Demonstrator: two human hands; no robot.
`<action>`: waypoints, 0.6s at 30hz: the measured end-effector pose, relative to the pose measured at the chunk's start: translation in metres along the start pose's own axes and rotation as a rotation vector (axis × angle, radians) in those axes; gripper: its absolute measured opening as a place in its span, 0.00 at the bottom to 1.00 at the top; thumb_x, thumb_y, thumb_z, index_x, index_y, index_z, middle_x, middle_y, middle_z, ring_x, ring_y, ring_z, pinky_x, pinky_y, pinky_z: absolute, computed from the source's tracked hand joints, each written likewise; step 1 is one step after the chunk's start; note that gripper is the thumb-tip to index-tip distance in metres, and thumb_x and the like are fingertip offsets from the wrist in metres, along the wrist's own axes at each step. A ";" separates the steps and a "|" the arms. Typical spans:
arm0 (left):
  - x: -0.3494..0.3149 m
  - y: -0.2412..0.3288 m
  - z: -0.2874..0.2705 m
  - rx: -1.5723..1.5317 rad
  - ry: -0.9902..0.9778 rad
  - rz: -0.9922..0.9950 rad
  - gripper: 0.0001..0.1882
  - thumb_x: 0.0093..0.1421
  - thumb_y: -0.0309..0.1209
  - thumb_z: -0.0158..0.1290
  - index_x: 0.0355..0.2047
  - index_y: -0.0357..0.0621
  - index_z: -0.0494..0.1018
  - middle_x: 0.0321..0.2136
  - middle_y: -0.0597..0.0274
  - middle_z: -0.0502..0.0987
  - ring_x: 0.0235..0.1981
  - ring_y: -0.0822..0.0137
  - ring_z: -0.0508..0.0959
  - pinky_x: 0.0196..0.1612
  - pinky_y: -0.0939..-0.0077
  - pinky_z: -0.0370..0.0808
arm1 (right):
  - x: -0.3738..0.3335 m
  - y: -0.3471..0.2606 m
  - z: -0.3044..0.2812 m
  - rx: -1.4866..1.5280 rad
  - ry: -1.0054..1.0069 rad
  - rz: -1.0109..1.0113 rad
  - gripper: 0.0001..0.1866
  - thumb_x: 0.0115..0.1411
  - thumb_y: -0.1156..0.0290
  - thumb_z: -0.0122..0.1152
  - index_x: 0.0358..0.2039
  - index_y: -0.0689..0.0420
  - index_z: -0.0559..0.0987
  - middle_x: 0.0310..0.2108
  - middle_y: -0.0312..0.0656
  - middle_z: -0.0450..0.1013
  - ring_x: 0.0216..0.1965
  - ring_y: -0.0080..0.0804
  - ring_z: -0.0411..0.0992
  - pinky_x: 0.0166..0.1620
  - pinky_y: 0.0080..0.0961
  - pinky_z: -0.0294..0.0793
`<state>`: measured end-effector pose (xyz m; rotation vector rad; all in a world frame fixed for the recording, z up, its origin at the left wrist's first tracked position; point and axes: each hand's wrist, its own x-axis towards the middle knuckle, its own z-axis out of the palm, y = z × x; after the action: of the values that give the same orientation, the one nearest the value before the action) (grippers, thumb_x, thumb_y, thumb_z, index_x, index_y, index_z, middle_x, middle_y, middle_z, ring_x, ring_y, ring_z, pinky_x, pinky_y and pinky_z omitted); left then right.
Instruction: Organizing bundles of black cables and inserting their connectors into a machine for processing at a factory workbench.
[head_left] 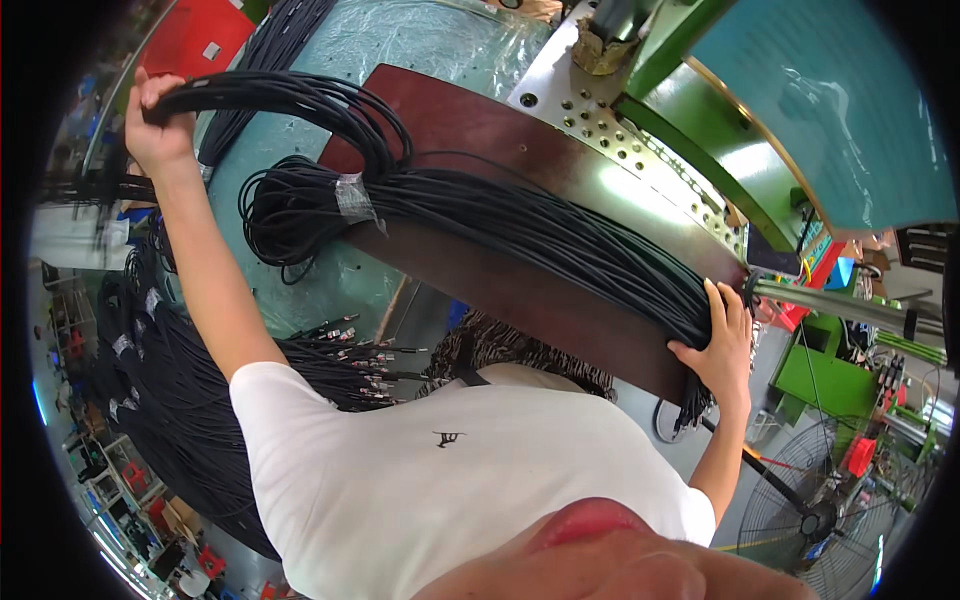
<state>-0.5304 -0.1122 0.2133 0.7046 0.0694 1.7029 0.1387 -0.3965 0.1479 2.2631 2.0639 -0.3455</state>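
A long bundle of black cables (pixel 560 235) lies along a dark red-brown board (pixel 470 120). Clear tape (pixel 352 197) binds its coiled left end. My left hand (pixel 160 120), raised at the far left, is closed around a loop of black cables (pixel 270 90) that curves back to the board beside the tape. At the board's right end, my right hand (pixel 722 345) grips the bundle, thumb on the near side and fingers over the far side. The cable ends (pixel 692 405) hang below the board's edge there.
Behind the board stands a green machine (pixel 735 175) with a perforated metal plate (pixel 580 100). Plastic sheeting (pixel 420 40) covers the far table. More cable bundles (pixel 190 400) with metal connectors hang at my left. A floor fan (pixel 815 520) stands at the lower right.
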 end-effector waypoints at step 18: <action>-0.061 -0.083 0.000 -0.102 0.099 -0.347 0.18 0.57 0.34 0.60 0.46 0.46 0.70 0.29 0.71 0.76 0.44 0.70 0.74 0.66 0.58 0.54 | 0.409 -0.288 -0.040 0.904 0.891 -0.208 0.25 0.55 0.68 0.61 0.51 0.67 0.70 0.46 0.60 0.70 0.51 0.54 0.68 0.56 0.40 0.66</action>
<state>-0.4529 -0.1456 0.1543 0.4989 0.1639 1.3965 -0.1087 0.0400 0.1343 3.1008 3.0504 -0.3708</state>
